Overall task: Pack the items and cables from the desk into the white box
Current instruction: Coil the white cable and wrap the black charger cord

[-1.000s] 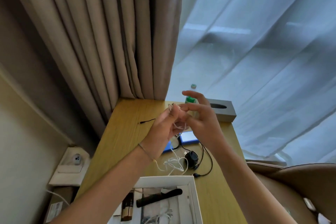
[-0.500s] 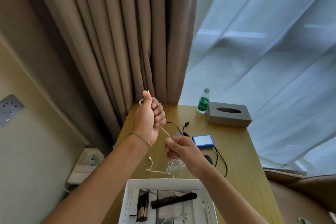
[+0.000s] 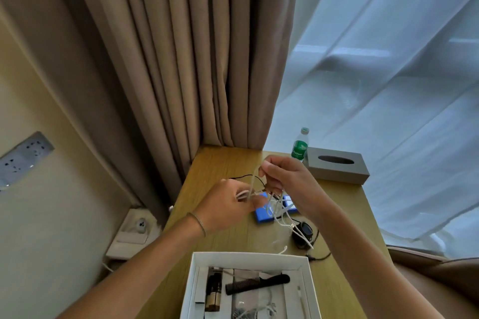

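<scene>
While both hands are hovering above the wooden desk (image 3: 223, 163), the left hand (image 3: 228, 204) is pinching a bunched white cable (image 3: 278, 211) between thumb and curled fingers, closed tight around several strands; the right hand (image 3: 285, 176) is sitting just above and to the right, fingers folded down onto the same cable, gripping its upper loops; loose loops are dangling below both hands, one connector end hanging just short of the white box (image 3: 193, 282), another strand trailing over a black round gadget (image 3: 304, 230) on the desk. A blue flat device (image 3: 261, 216) is lying under the hands, partly hidden; a thin black cable (image 3: 243, 177) is running behind the fingers. The white box is sitting open at the near desk edge, holding a black comb (image 3: 256, 284), a small dark bottle (image 3: 213, 292) and a white cable end (image 3: 302, 300). A green-labelled water bottle (image 3: 300, 145) is standing touching a grey tissue box (image 3: 337, 167) at the far edge.
</scene>
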